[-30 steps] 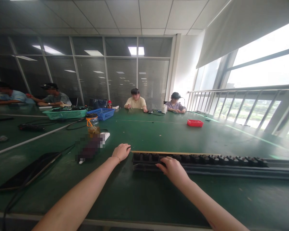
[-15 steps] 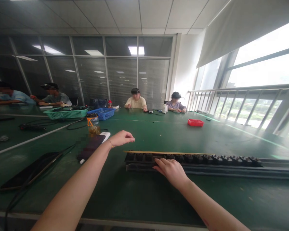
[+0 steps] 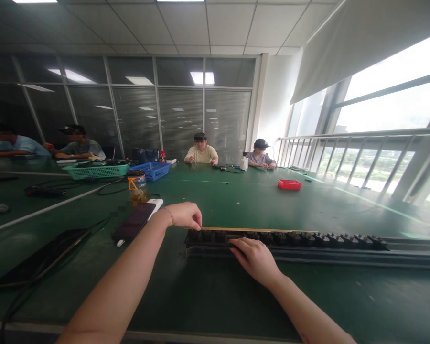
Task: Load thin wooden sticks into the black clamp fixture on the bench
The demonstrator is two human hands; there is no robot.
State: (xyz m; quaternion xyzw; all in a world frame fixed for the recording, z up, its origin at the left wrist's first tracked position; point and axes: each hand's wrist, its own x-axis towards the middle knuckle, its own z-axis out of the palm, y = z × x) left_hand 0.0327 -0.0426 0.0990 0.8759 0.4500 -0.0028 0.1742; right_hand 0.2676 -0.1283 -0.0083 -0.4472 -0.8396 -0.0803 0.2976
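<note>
Two-handed: working at left end of black rail (image 3: 308, 255) with left hand (image 3: 184, 214), seemingly bracing with right hand (image 3: 255, 255); cannot tell either grip's closure; next likely calls for steadiness.

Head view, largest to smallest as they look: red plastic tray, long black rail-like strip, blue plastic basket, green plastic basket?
1. Long black strip (nearest the camera; runs out of frame)
2. Green basket
3. Blue basket
4. Red tray

Tabletop (image 3: 215, 296) deep green. Long rail (image 3: 308, 254) black, slender rod (image 3: 258, 230) golden yellow. Mesh basket (image 3: 93, 173) mint green, second basket (image 3: 158, 172) blue, small tray (image 3: 289, 187) red.
</note>
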